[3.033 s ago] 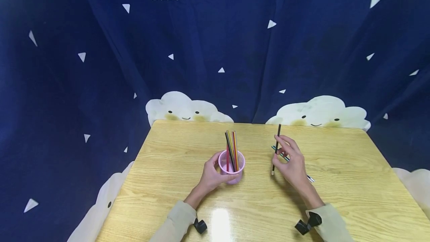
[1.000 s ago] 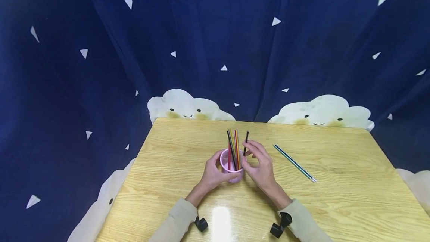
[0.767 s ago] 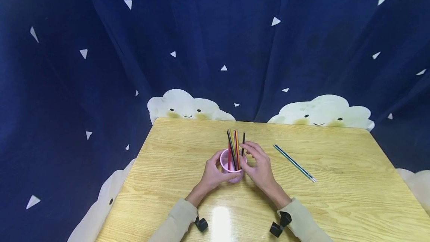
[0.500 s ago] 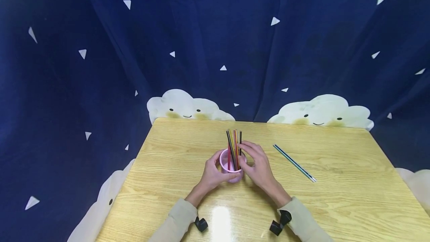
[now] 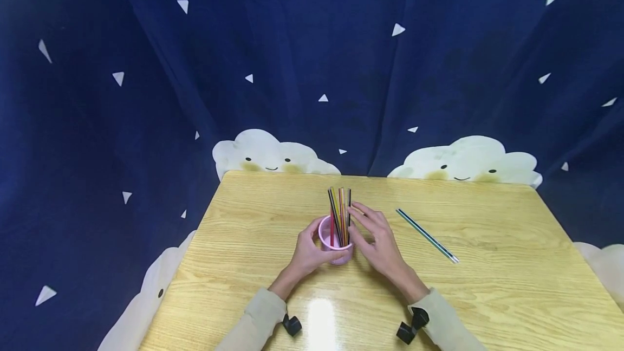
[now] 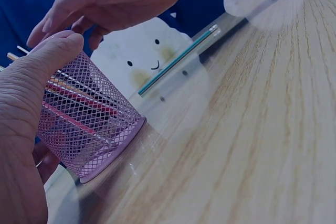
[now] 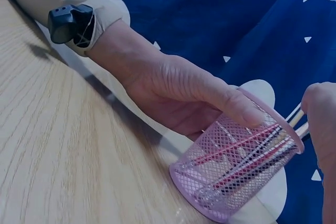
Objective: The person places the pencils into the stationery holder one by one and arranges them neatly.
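My left hand [image 5: 308, 253] grips a pink mesh pencil cup [image 6: 105, 124], its thumb over the near side and the fingers round the far side. Several pencils [image 7: 236, 153] in red, black and yellow lean upright inside the cup, which stands on the table. A black pencil [image 5: 349, 199] stands at the right side of the bunch. Beside it is my right hand [image 5: 381, 242], fingers loosely extended and spread near the cup's rim. To the right, two pencils [image 5: 427, 235], one teal and one dark, lie side by side on the table.
The wooden table [image 5: 507, 242] reaches back to a dark blue curtain [image 5: 292, 42] with white triangles and smiling clouds. A black wrist camera [image 5: 407, 332] sits at the right sleeve, and another wrist camera [image 5: 292, 325] at the left.
My right hand has carried the black pencil left from over the table, lowered it into the cup and loosened its fingers, drawing slightly back. The left hand keeps holding the cup.
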{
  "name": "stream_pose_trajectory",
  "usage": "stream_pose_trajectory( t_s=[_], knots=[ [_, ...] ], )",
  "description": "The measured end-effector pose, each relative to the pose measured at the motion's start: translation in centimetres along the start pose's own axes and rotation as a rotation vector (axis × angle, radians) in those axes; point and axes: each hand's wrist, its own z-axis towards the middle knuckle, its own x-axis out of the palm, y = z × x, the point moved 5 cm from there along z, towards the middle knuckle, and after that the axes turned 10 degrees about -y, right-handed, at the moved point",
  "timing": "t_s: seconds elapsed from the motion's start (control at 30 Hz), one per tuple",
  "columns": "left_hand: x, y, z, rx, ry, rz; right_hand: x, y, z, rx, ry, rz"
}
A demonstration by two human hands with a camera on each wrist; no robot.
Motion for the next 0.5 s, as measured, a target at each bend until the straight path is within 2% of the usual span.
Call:
stream_pose_trajectory(
  t_s=[0.17, 0.37, 0.5],
  knots=[
    [0.0, -0.1, 0.0, 0.009, -0.008, -0.011, -1.0, -0.3, 0.0, 0.003, -0.016, -0.001],
    [0.1, -0.3, 0.0, -0.020, -0.016, -0.020, -2.4, -1.8, -0.3, 0.018, -0.024, -0.050],
    [0.1, -1.8, -0.2, -0.031, -0.012, -0.028, -3.6, -3.6, -0.6, 0.022, -0.034, -0.131]
  ],
)
